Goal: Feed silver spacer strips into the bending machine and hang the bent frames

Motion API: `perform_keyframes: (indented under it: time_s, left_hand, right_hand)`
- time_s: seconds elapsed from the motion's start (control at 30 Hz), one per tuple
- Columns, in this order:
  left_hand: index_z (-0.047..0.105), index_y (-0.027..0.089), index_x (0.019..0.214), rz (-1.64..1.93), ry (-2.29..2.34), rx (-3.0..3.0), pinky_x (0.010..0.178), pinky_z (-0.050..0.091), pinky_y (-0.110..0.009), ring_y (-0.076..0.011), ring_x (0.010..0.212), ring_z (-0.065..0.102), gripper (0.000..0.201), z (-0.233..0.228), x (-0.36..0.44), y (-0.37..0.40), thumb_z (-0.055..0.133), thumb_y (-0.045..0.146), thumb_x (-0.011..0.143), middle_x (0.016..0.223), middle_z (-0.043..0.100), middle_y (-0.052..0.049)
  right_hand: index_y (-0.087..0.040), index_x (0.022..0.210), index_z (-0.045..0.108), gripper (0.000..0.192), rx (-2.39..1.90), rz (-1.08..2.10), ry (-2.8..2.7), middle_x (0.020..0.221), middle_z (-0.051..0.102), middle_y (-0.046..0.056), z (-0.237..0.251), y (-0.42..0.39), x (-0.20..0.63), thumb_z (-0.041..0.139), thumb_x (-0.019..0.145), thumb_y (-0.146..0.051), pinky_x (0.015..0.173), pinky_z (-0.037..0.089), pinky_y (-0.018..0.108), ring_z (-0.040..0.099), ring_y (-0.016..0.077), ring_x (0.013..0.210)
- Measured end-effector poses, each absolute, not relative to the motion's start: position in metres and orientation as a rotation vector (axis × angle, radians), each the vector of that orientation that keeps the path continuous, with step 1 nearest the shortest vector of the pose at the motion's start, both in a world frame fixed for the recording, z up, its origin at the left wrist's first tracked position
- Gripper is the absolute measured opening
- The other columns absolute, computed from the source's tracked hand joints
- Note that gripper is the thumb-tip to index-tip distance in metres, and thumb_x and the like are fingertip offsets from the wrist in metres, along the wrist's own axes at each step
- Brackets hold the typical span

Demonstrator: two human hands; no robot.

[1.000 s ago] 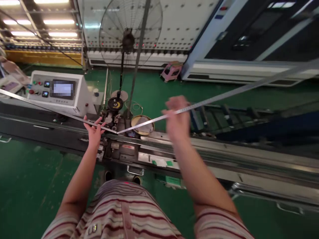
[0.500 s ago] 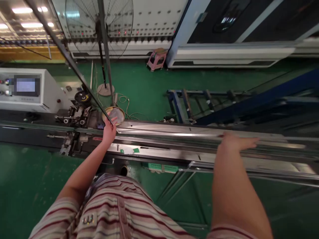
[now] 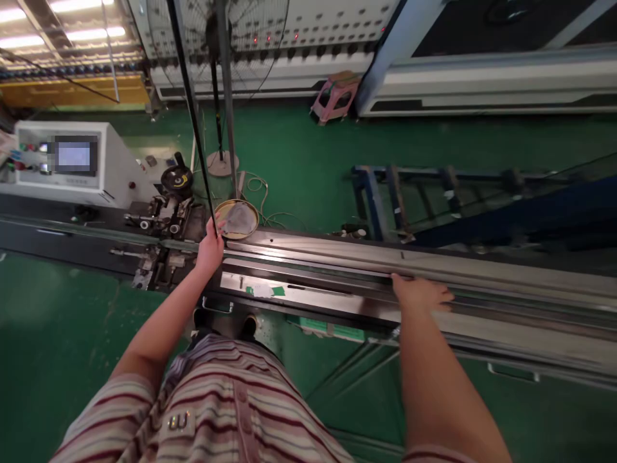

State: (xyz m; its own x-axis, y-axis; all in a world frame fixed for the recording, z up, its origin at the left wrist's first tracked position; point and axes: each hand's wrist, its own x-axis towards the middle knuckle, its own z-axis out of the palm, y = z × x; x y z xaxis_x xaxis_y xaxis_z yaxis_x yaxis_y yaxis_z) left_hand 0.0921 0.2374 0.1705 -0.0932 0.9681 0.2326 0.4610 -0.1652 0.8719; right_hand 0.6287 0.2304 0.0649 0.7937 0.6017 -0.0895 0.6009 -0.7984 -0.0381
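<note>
My left hand (image 3: 211, 247) grips a thin metal strip (image 3: 190, 109) near its bend; that leg of the strip rises steeply up and away to the top edge of the view. My right hand (image 3: 420, 294) lies flat on the long steel bed (image 3: 506, 283) of the machine, fingers pressed on the strip's other leg lying along the bed. Just left of my left hand sits the machine's bending head (image 3: 166, 222) with a black wheel (image 3: 177, 179).
A white control box (image 3: 72, 161) with a screen stands at the far left. A round brass dish (image 3: 237, 218) lies behind my left hand. A standing fan (image 3: 219, 38), a pink stool (image 3: 337, 96) and a blue rack (image 3: 434, 193) stand on the green floor beyond the machine.
The strip's left leg swung from low and flat to nearly upright. Its right leg came down onto the bed, and my right hand dropped with it and slid left along the bed.
</note>
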Motion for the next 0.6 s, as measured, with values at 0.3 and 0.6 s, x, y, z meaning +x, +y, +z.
perform_keyframes:
  time_s: [0.3, 0.6]
  left_hand:
    - [0.03, 0.023, 0.149, 1.278, 1.683, 1.61, 0.101, 0.053, -0.036, -0.0198, 0.113, 0.067, 0.059, 0.171, -0.056, 0.244, 0.045, 0.011, 0.093, 0.134, 0.062, -0.014]
    - [0.031, 0.022, 0.145, 1.248, 1.897, 1.638, 0.092, 0.056, -0.033, -0.0205, 0.106, 0.07, 0.052, 0.172, -0.201, 0.245, 0.045, 0.015, 0.095, 0.128, 0.066, -0.013]
  right_hand:
    - [-0.006, 0.111, 0.075, 0.051, -2.881, 0.092, -1.414, 0.113, 0.069, 0.027, 0.065, 0.229, 0.487, 0.047, 0.094, -0.045, 0.108, 0.03, 0.06, 0.048, 0.0391, 0.128]
    - [0.0, 0.102, 0.075, 0.057, -2.775, -0.069, -1.673, 0.098, 0.071, 0.026, 0.066, 0.231, 0.334, 0.043, 0.095, -0.046, 0.106, 0.03, 0.057, 0.061, 0.0377, 0.109]
